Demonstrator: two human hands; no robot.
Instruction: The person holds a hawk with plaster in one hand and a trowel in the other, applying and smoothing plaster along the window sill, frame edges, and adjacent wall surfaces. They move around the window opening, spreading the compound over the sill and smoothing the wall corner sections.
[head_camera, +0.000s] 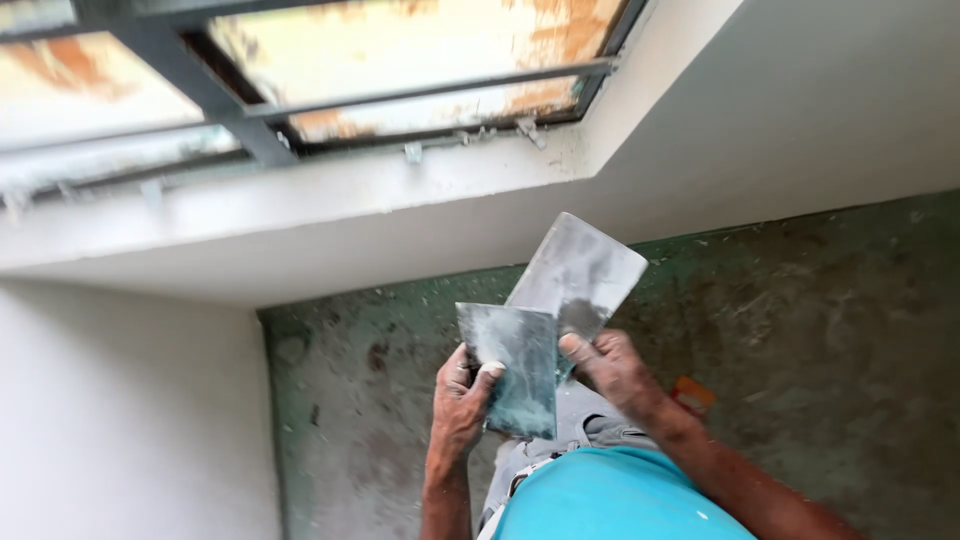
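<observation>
My left hand (459, 400) grips a flat metal putty blade (512, 365), its grey face smeared with filler, thumb pressed on its lower edge. My right hand (612, 368) holds a second, wider metal blade (580, 270) that tilts up to the right. The two blades overlap and touch near the middle of the view. Both hands are dusted with white plaster. Below them show my turquoise shirt (610, 500) and grey trousers (575, 425).
A white plastered window sill and reveal (380, 215) runs across the top, under a dark metal window frame (230, 100). A white wall (120, 420) fills the lower left. The rough grey-green floor (800, 330) is stained, with a small orange object (692, 393) on it.
</observation>
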